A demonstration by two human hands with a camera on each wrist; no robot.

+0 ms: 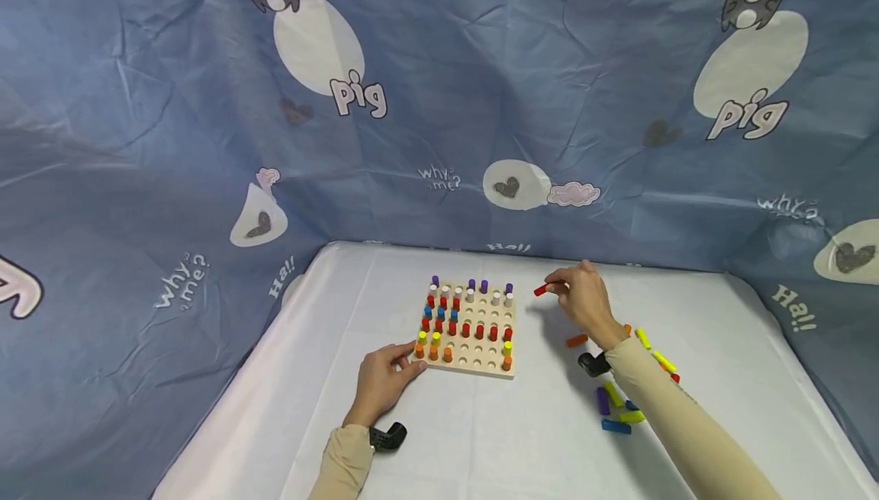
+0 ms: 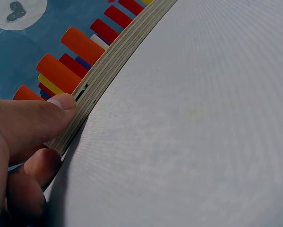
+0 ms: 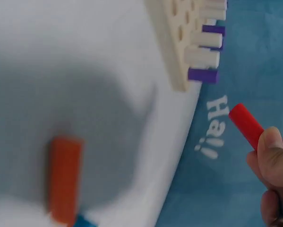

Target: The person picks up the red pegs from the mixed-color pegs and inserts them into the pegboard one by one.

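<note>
A wooden pegboard [image 1: 474, 363] lies on the table with rows of purple, white, red, blue, yellow and orange pegs standing in its holes. My left hand [image 1: 381, 379] grips the board's near left corner; in the left wrist view the thumb [image 2: 61, 105] lies against the plywood edge [image 2: 91, 97], with curled fingers beside it. To the right of the board, my right hand [image 1: 584, 298] pinches a red peg [image 3: 246, 124] between thumb and fingers. That peg is held above the table, tilted, apart from the board.
Loose pegs lie scattered at the right under and around the right forearm, among them an orange peg [image 1: 577, 340], a purple peg [image 1: 603, 401], a blue peg [image 1: 616, 427] and several yellow ones. A blue printed cloth [image 1: 439, 133] hangs behind the white table [image 1: 536, 439].
</note>
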